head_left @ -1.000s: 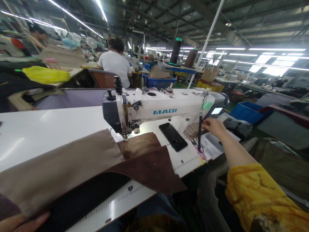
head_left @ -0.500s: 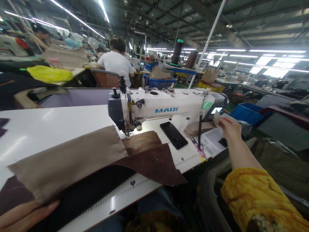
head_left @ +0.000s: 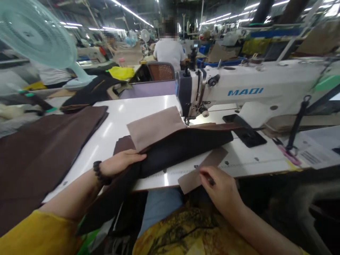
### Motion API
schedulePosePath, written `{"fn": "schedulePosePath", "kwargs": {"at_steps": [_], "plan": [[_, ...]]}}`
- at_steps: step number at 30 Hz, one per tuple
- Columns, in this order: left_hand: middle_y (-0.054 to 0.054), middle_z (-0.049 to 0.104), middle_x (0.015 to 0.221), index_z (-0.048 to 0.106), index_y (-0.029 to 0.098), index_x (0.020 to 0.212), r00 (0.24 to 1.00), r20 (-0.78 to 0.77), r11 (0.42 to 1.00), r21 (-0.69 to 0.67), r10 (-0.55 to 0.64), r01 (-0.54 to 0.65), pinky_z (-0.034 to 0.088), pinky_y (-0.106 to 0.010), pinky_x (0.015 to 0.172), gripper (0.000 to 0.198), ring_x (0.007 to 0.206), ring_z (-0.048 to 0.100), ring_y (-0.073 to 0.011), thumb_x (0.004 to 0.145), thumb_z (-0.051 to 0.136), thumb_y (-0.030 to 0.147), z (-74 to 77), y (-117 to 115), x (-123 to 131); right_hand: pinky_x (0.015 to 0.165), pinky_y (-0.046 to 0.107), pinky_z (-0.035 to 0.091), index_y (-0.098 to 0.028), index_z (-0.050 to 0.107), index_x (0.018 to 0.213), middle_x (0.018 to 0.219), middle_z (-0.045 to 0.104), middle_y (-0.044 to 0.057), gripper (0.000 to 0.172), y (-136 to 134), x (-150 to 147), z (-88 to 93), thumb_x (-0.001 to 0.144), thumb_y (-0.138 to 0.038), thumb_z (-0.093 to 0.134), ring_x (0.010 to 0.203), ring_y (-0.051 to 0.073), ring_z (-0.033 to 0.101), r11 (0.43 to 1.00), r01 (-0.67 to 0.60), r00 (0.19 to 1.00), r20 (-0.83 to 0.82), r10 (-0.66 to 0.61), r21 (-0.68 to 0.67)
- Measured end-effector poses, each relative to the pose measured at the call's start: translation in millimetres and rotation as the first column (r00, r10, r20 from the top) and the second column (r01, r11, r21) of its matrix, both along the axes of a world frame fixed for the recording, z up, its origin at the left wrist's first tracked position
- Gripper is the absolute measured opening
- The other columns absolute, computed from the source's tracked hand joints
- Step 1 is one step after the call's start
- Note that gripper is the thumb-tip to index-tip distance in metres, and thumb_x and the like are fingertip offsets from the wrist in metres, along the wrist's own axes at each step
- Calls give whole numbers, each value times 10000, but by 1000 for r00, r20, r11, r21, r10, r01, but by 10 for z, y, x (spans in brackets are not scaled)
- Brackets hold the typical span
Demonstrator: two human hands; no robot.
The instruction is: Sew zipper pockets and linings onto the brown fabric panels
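Observation:
A sewing machine (head_left: 239,81) marked MAQI stands over the white table. Under its presser foot lies dark fabric (head_left: 183,147), black on its near face, with a taupe fabric panel (head_left: 158,127) at its left end. My left hand (head_left: 123,161), wearing a beaded bracelet, pinches the edge of that dark fabric. Lower right, my right hand (head_left: 219,186) pinches a small taupe fabric strip (head_left: 191,180) between thumb and fingers, over the table's front edge. Part of the strip reaches across the printed ruler scale.
A black phone (head_left: 251,136) and pink-handled scissors (head_left: 290,156) lie right of the needle, near a white box (head_left: 316,145). Folded brown fabric (head_left: 50,141) covers the left side. A pale fan (head_left: 39,35) stands at upper left. A person in white (head_left: 170,51) sits beyond.
My right hand has come from the far right to the table's front edge with the taupe strip. The dark fabric is turned up, showing its black side. The view has swung left.

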State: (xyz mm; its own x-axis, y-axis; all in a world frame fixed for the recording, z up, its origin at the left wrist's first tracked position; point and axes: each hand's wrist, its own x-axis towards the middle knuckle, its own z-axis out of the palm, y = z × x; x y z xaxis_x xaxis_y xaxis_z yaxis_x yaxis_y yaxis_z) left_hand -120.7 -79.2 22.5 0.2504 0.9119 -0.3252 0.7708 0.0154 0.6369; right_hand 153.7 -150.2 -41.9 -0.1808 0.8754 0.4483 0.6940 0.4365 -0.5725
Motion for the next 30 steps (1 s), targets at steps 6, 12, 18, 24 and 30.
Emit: {"fn": "schedulePosePath", "kwargs": {"at_steps": [6, 12, 18, 24, 30], "plan": [[-39, 633, 860, 631, 149, 765, 997, 72, 986, -165, -13, 25, 424, -264, 800, 438, 888, 547, -230, 648, 465, 537, 24, 47, -22, 824, 400, 458, -116, 606, 969, 1049, 609, 126, 274, -119, -267, -7, 833, -134, 368, 958, 237, 546, 952, -304, 889, 370, 269, 38], [-16, 642, 855, 658, 157, 816, 999, 50, 987, -160, -3, 11, 425, -250, 772, 392, 865, 556, -217, 671, 508, 490, 45, 44, -20, 898, 545, 344, -143, 483, 1188, 1258, 475, 99, 352, -243, -599, -121, 854, -219, 401, 1079, 264, 455, 917, -397, 781, 508, 362, -44], [-6, 649, 907, 654, 160, 906, 993, 114, 985, -163, -43, 61, 410, -253, 819, 369, 920, 552, -218, 706, 511, 435, 57, 29, -10, 946, 545, 291, -146, 451, 1214, 1270, 465, 89, 356, -183, -662, -122, 867, -208, 397, 1101, 241, 431, 882, -466, 763, 473, 440, -68], [17, 610, 1065, 612, 179, 1037, 962, 208, 967, -147, -176, 208, 311, -234, 955, 391, 1061, 493, -191, 750, 464, 400, 11, 30, 7, 945, 572, 282, -139, 432, 1226, 1292, 441, 85, 385, -195, -681, -122, 855, -242, 442, 1128, 254, 408, 885, -454, 769, 457, 447, -102], [14, 623, 1038, 600, 181, 1068, 960, 242, 966, -181, -139, 185, 350, -239, 924, 405, 1028, 517, -202, 761, 476, 415, -16, 15, 2, 969, 579, 252, -150, 387, 1262, 1328, 394, 81, 447, -208, -708, -149, 857, -327, 459, 1165, 244, 366, 883, -447, 768, 445, 460, -143]]}}
